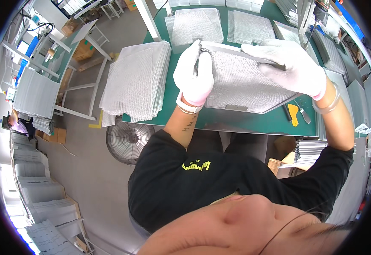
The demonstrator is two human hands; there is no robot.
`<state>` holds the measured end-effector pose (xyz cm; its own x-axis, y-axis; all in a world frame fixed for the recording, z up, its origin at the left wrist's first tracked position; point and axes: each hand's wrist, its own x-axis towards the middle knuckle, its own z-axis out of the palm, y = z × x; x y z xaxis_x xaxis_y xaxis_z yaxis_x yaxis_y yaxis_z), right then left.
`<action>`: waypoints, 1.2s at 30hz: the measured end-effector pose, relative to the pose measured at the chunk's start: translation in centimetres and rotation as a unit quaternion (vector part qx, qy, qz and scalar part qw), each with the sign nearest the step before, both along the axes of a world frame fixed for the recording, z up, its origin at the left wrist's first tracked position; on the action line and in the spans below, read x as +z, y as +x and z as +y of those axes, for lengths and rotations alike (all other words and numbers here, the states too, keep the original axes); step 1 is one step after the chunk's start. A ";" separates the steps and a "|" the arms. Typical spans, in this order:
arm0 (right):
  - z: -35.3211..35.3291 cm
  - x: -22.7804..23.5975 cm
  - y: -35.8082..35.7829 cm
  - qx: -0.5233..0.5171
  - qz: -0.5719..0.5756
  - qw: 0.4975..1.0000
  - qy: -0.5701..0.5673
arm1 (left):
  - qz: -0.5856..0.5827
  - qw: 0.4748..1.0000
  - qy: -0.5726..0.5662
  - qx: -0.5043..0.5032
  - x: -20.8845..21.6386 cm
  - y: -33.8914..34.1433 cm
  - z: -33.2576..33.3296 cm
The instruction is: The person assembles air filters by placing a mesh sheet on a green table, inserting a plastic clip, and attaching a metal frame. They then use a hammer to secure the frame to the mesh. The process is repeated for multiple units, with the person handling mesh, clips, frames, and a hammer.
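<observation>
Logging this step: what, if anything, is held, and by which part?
A framed mesh panel: the left grip at its far left corner, the right grip toward its far right corner.

Left grip [195, 73] pinched, right grip [295, 67] flatter; forearms [180, 126] spread apart.

We see one rectangular panel [240, 80] of silver-grey mesh in a thin metal frame, between 1 and 2 o'clock from our view's middle, over the green table [245, 121]. A small tab [236, 107] sits near 7 o'clock on its rim. Our left hand [194, 70] grips its 10 o'clock corner; our right [293, 68] holds it toward 2 o'clock.
</observation>
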<state>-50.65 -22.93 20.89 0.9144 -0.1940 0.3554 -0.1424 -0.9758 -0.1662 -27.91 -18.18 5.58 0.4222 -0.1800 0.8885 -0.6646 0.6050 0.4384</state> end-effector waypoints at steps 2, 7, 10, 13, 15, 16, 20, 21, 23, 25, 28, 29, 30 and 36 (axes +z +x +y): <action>-0.2 -0.1 0.1 0.005 -0.004 1.000 0.001 | 0.024 0.999 -0.013 -0.029 -0.2 0.1 -0.3; -0.7 -0.7 -0.1 0.008 0.001 0.999 -0.035 | 0.095 0.974 -0.011 -0.203 0.8 -0.2 -0.2; -0.4 -0.7 -0.3 -0.017 0.002 0.996 -0.084 | -0.028 0.984 0.027 -0.173 0.0 1.6 -0.6; 0.9 -0.4 -1.5 -0.079 -0.049 0.970 -0.225 | -0.045 0.991 0.038 -0.121 -0.2 1.1 -1.1; 1.8 -1.5 -4.8 -0.120 -0.190 0.927 -0.300 | -0.033 0.985 0.104 -0.134 -0.3 1.0 -0.6; 1.8 -4.4 -7.3 -0.147 -0.322 0.925 -0.138 | -0.039 0.989 0.088 -0.111 -0.5 0.8 -1.0; 0.5 -16.6 -13.6 -0.411 -0.256 0.871 -0.087 | -0.117 0.988 0.095 -0.029 3.7 1.8 -0.5; -0.5 -22.6 -16.5 -0.473 -0.115 0.870 -0.084 | -0.167 0.979 0.088 -0.072 6.1 1.8 -0.4; 0.6 -28.8 -17.4 -0.557 0.047 0.828 0.045 | -0.290 0.928 0.084 -0.216 10.4 1.0 0.0; 0.9 -29.7 -16.7 -0.547 0.081 0.833 0.023 | -0.406 0.854 0.114 -0.304 10.7 -2.1 -1.4; 0.2 -30.0 -16.8 -0.493 0.027 0.869 0.041 | -0.631 0.749 0.064 -0.191 9.0 -7.2 -3.2; 0.0 -30.5 -17.7 -0.480 -0.027 0.875 0.059 | -0.651 0.726 0.096 -0.199 8.0 -9.0 -3.2; 0.2 -29.9 -17.3 -0.459 -0.083 0.881 0.078 | -0.670 0.702 0.133 -0.202 7.1 -9.8 -3.3; 9.0 -18.6 -21.2 -0.443 -0.200 0.829 0.277 | -0.573 0.800 0.144 -0.106 3.8 -10.8 -3.4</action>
<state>-71.87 -13.93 2.34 0.1558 -0.9613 0.2271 -0.5871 -0.2750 -0.7614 -38.67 -21.59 9.41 -0.7073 -0.4059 0.5787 -0.6249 0.7417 -0.2436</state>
